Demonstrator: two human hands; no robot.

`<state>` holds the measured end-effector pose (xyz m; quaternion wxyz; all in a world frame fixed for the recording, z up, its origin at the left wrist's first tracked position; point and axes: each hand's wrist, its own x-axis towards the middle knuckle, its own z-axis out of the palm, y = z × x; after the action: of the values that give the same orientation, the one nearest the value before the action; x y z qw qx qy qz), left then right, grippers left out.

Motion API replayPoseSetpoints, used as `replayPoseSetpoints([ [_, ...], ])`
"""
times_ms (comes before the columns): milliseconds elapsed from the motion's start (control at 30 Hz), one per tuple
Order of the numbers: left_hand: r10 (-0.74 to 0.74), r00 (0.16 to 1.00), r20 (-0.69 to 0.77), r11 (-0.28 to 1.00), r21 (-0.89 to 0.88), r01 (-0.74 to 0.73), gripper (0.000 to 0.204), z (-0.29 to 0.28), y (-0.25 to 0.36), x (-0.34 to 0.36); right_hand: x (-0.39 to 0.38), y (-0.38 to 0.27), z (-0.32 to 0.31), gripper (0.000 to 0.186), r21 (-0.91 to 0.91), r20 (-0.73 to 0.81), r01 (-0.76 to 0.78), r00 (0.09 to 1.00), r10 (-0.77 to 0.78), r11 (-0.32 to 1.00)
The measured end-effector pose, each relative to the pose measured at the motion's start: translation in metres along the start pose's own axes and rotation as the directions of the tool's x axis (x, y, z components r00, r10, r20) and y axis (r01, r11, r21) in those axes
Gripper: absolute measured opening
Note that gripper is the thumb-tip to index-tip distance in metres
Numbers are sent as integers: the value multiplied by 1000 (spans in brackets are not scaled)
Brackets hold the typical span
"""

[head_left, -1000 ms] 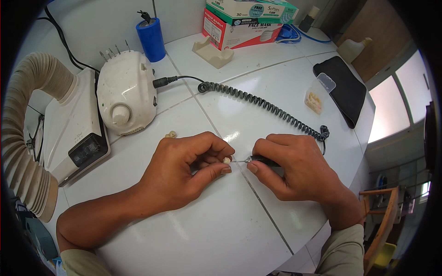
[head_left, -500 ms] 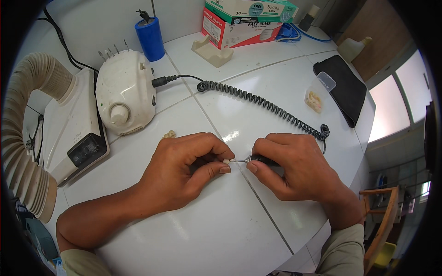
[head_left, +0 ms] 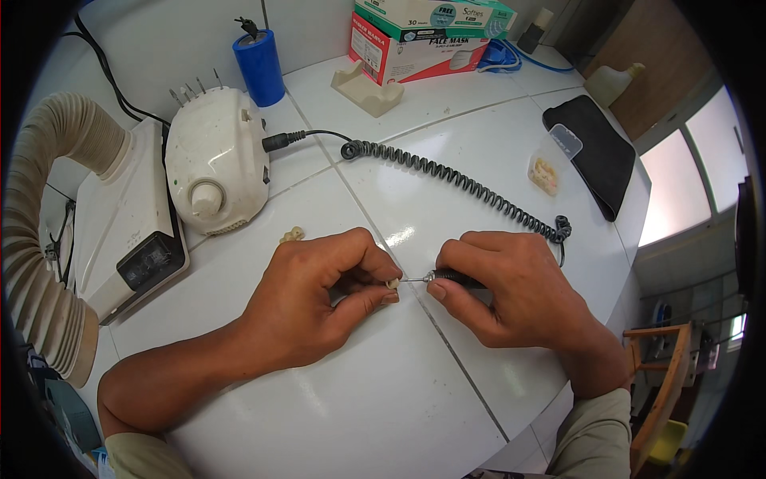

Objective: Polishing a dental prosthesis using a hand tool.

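Note:
Between the thumb and forefinger of my left hand point(head_left: 311, 287) is a small cream tooth-shaped piece, like a dental crown point(head_left: 392, 283). My right hand point(head_left: 519, 295) grips a black rotary handpiece point(head_left: 456, 277), its fingers wrapped round the barrel. The thin metal bur point(head_left: 415, 280) points left and its tip meets the crown, or comes very close to it. A coiled black cord point(head_left: 455, 177) runs from near my right hand to the white control unit point(head_left: 215, 160). Just behind my left hand lies another cream tooth-like piece point(head_left: 293, 234).
At left stands a white machine point(head_left: 120, 223) with a ribbed hose point(head_left: 32, 231). Behind are a blue cylinder point(head_left: 259, 68), a cream holder point(head_left: 367, 89) and stacked mask boxes point(head_left: 419, 52). A clear container point(head_left: 546, 172) of cream pieces and a black pouch point(head_left: 594, 152) lie far right.
The crown has turned slightly in my left fingers, and those fingertips have shifted a little. My right hand and the handpiece stay in nearly the same place.

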<state>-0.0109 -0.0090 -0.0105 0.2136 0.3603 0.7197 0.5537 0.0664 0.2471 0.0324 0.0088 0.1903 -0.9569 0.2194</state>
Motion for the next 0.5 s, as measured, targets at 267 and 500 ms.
replayPoseSetpoints([
  [267, 8, 1000, 4, 999, 32, -8, 15, -1, 1, 0, 0, 0, 0, 24, -6, 19, -1, 1000, 1, 1000],
  [500, 37, 999, 7, 997, 69, -38, 20, -2, 2, 0, 0, 1, -1, 24, -13, 37, 16, 999, -16, 1000],
])
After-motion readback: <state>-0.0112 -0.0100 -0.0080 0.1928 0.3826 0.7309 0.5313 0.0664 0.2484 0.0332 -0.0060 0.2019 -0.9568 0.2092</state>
